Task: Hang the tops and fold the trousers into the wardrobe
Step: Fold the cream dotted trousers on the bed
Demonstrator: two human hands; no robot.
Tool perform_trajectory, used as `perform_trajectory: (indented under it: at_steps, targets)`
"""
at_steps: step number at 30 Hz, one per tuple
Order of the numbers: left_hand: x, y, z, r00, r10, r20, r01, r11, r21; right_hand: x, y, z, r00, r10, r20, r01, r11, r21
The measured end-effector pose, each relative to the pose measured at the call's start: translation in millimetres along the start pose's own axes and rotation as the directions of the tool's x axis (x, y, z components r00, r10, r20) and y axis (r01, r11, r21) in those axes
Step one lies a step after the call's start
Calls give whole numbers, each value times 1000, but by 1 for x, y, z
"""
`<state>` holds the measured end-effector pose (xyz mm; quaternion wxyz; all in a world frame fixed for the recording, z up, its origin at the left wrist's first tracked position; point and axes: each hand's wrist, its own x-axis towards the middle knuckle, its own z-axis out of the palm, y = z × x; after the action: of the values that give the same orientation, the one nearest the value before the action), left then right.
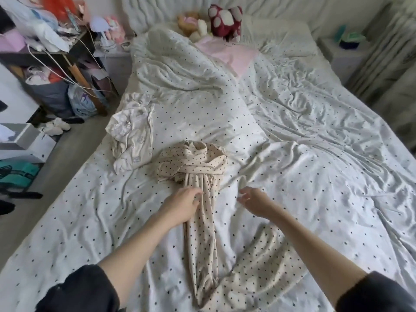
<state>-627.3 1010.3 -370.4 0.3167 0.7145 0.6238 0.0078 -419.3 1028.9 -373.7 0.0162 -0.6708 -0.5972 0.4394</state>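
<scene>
Dotted cream trousers (202, 212) lie on the bed (315, 154), long axis running straight away from the person: legs trailing near the body, bunched waist end at the far end, w/ one leg kinked off to the right. Left hand (183, 204) is right on the upper leg, fingers curled into the cloth, prob. pinching it, tho the grip is half hidden; right hand (253, 199) hovers just beside the fabric, fingers loosely spread, holding nothing. Left's clearly nearer, so any straightening looks set to start there; the white top (131, 136) sits crumpled further off, to the left.
</scene>
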Motion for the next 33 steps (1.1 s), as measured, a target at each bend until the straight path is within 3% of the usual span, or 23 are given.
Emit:
perform_trajectory:
  at_steps: [2,5,8,10,12,15,18,20,23,26,29,31,33]
  targets:
    - [30,-15,4,985,76,-155,-68,996,55,32,-4,11,999,11,-53,-8,999,47]
    - [80,-28,16,931,259,-256,-245,966,88,78,-3,25,990,34,-139,-12,988,154]
    - [124,-43,35,906,340,-254,-242,905,349,117,0,40,983,72,-167,-14,947,322]
    - [140,-54,40,927,278,-250,-156,895,418,133,-2,47,984,148,-101,-53,779,625]
    - [142,-64,39,913,232,-337,-138,950,281,147,-5,53,978,204,-33,-101,611,785]
    - [108,-85,30,881,-10,-474,-90,978,-189,147,-13,64,975,215,-49,-123,716,687]
    - [58,-116,27,808,-295,-510,175,947,-270,133,-20,73,989,146,28,-133,786,604]
    - [34,-138,26,815,-387,-432,364,921,-139,125,-23,75,993,117,20,-107,808,579]
    - [17,-158,10,847,-522,-104,530,843,86,126,-34,73,993,112,-47,-62,797,601]
    - [16,-167,-4,788,-571,232,506,814,285,135,-45,66,981,195,8,-143,693,706]
    - [12,-160,-2,691,-544,477,377,833,404,147,-58,61,955,277,107,-256,586,769]
    - [9,-153,-1,711,-502,492,344,859,379,150,-67,65,940,323,109,-273,523,807]
    - [10,-149,-5,826,-477,302,419,876,238,148,-75,68,945,328,-9,-187,561,807]
